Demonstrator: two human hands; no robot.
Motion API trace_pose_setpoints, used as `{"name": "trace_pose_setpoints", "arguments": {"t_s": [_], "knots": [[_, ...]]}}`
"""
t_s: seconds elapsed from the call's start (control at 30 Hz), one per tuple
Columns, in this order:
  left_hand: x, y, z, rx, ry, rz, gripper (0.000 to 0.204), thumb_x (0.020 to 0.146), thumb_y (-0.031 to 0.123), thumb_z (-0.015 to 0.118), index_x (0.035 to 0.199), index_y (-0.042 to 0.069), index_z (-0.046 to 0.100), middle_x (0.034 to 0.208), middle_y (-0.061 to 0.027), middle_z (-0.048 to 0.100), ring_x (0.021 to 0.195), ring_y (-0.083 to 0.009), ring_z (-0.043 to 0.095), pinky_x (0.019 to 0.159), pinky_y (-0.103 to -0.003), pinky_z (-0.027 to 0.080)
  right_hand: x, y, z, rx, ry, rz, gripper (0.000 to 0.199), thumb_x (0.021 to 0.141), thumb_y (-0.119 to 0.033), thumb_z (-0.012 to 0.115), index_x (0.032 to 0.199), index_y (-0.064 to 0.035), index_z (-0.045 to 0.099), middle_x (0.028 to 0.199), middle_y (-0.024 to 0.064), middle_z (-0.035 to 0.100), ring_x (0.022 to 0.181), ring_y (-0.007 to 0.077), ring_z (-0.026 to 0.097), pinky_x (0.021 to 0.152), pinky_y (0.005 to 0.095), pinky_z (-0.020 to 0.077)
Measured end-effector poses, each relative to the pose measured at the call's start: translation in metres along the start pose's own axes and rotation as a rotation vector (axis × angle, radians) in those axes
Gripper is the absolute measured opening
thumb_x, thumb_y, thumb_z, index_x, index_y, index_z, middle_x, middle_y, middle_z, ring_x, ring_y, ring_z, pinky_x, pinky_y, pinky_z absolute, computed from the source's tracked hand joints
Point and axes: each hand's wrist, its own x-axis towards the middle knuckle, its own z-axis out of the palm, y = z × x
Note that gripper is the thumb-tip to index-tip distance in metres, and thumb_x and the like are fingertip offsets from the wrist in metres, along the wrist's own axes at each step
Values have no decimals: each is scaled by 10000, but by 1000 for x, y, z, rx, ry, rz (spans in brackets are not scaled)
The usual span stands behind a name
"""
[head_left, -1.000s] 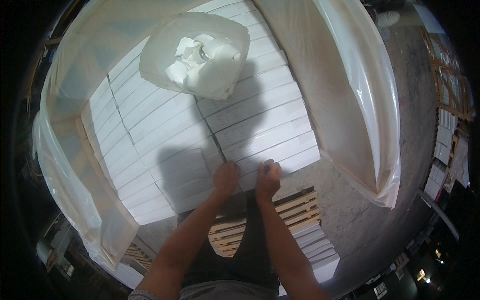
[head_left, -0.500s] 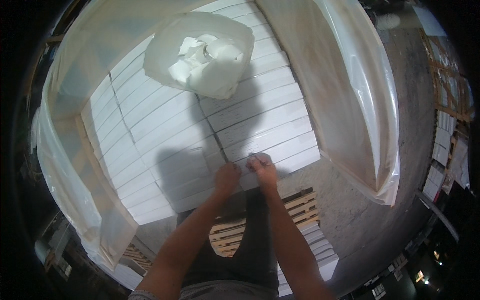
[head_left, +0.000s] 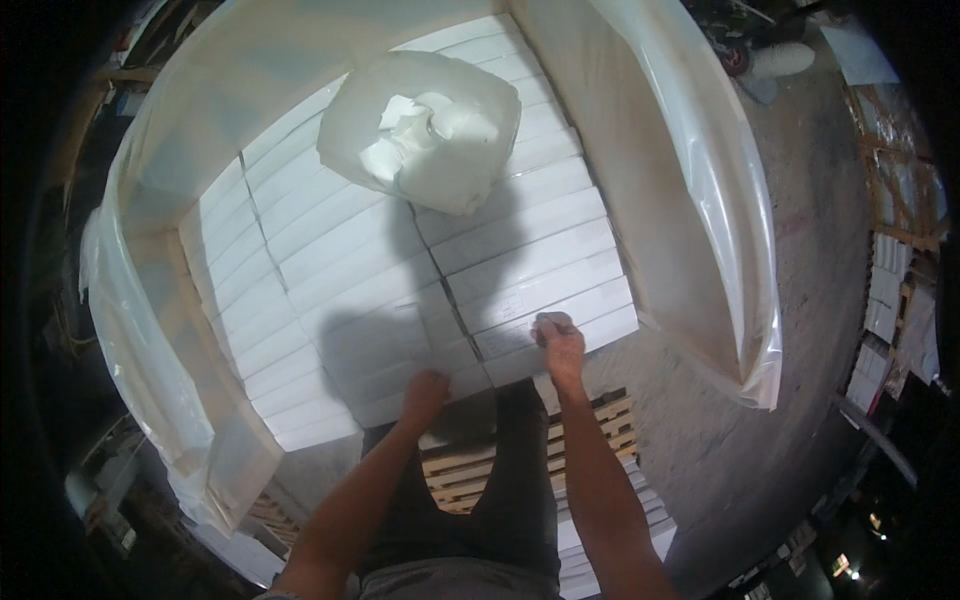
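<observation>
Rows of white cartons (head_left: 350,255) lie packed in front of me, with dark seams between the columns. My left hand (head_left: 427,395) is curled closed over the near edge of a shaded carton; what its fingers hold, if anything, is hidden. To its right, my right hand (head_left: 560,350) has its fingers pinched together above the nearest cartons of the right column. Anything between those fingertips is too small to name. Faint printing marks the carton surface just left of this hand. Farther off, a translucent plastic bag (head_left: 470,185) with crumpled white pieces (head_left: 400,145) sits on the cartons.
Cloudy plastic sheeting (head_left: 690,200) stands around the cartons at the left, back and right. Below me are a wooden pallet (head_left: 465,470) and more white cartons (head_left: 650,500). Concrete floor (head_left: 700,365) shows at the right, with pallets of goods (head_left: 885,285) along the far side.
My hands have moved apart: the left one toward me and leftward, the right one rightward and slightly nearer. The view has shifted a little, so the bag appears lower and farther right.
</observation>
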Motion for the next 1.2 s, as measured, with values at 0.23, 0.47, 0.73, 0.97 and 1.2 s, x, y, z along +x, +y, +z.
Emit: {"name": "trace_pose_setpoints", "arguments": {"t_s": [0.23,0.47,0.73,0.97,1.2], "knots": [[-64,24,-15,-603,-234,3,372,932,347,466,1002,19,630,776,-99,646,650,-181,605,591,-334,497,-84,-41,5,-759,-244,11,325,840,-251,644,1041,4,622,927,117,668,854,183,615,786,323,476],[-131,52,-46,-1046,-506,-188,485,958,482,392,1080,44,563,889,-88,634,685,-196,620,614,-331,522,-230,-122,77,-679,-592,10,298,800,-236,716,1025,-63,622,952,103,619,887,211,612,782,345,493],[-210,85,-96,-1041,-752,49,627,983,499,213,938,-3,587,752,-140,635,630,-229,624,580,-324,504,-303,-185,98,-361,-589,121,178,863,-140,645,799,12,579,794,53,578,679,115,568,634,270,459],[-271,101,-120,-981,-742,152,569,1001,426,215,997,-31,554,818,-172,637,631,-238,608,599,-326,510,-334,-193,91,-346,-662,75,196,888,-106,603,809,73,612,711,68,578,685,146,597,645,280,484],[-310,113,-135,-929,-688,379,337,980,280,396,1074,-20,519,890,-164,633,675,-194,616,597,-291,521,-363,-203,92,-461,-467,-250,190,912,-160,583,847,12,630,712,9,563,672,105,524,619,259,434]]}}
